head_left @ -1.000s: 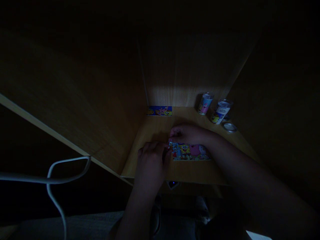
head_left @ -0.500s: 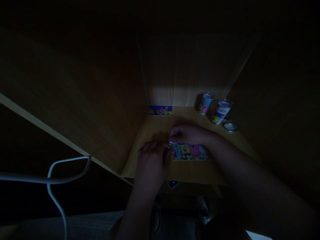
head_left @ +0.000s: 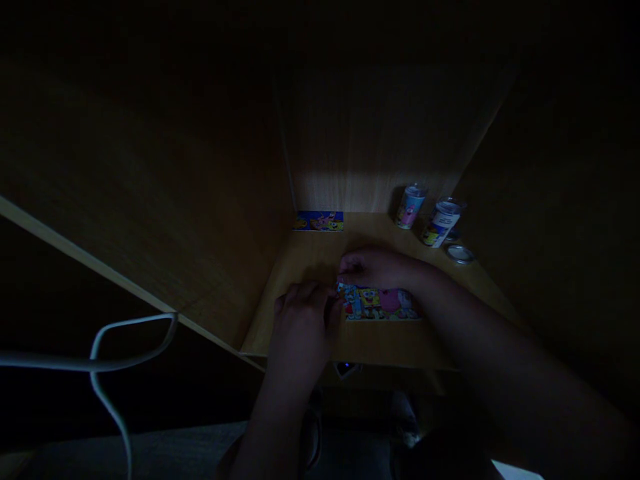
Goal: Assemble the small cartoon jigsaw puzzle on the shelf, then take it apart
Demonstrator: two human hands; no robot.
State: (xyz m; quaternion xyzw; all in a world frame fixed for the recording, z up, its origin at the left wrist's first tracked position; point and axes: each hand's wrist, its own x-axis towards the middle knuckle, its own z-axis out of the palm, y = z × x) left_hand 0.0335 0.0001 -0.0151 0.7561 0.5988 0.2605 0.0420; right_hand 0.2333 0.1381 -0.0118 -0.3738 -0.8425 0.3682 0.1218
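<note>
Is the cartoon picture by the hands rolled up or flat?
Flat: the cartoon picture lies on the wooden surface, its lower edge straight. Covered parts: cannot tell.

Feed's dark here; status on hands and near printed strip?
Left hand at left end of near strip, right hand at its far edge; both grips unclear. Strip flat on shelf. Canisters beyond right forearm, not obstructing.

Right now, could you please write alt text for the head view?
A left hand and a right hand are at the left end of a cartoon-printed strip on a dimly lit wooden shelf. Farther back are a blue cartoon strip, two canisters and a round lid.
</note>
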